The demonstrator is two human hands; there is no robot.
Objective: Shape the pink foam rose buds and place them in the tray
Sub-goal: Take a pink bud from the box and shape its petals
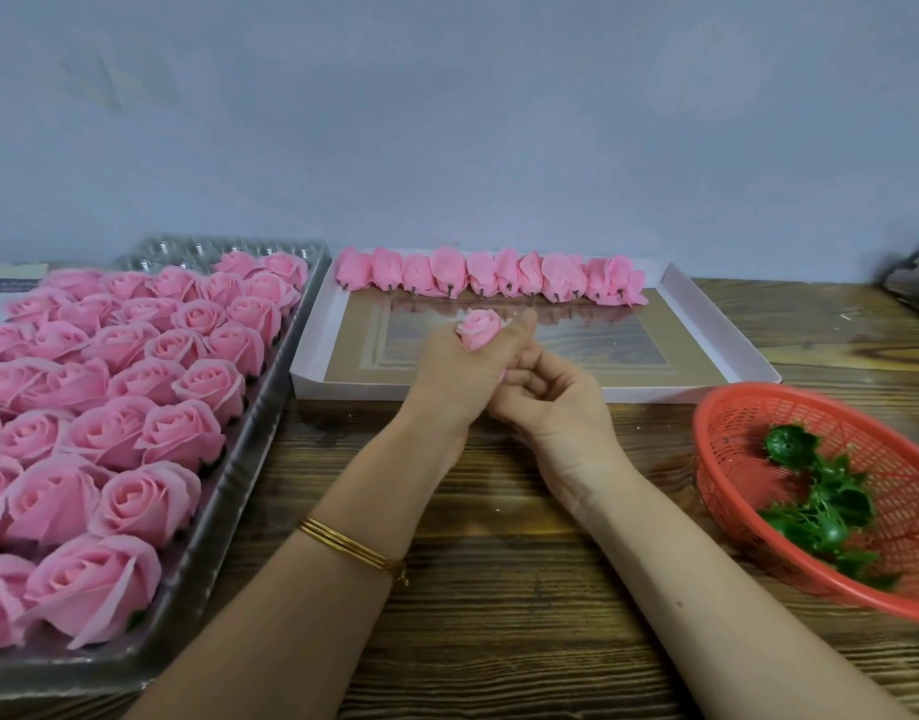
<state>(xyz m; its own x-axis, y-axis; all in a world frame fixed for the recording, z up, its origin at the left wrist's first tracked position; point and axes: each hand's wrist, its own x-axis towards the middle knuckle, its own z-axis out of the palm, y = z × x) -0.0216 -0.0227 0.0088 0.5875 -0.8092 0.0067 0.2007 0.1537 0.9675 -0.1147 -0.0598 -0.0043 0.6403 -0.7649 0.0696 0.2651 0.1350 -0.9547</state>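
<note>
My left hand [454, 366] grips a pink foam rose bud [479, 328], its top poking out above my curled fingers and thumb. My right hand [545, 389] sits right against the left one, fingers curled at the bud's lower part, which is hidden. Behind my hands lies a shallow white cardboard tray [706, 324]. A row of several shaped pink buds [491, 277] lies along its far edge, stems toward me.
A clear plastic tray [249, 459] at the left holds several open pink foam roses [135, 387]. A red plastic basket [831, 491] with green calyx pieces [821, 501] sits at the right. The wooden table [499, 589] meets a grey wall behind.
</note>
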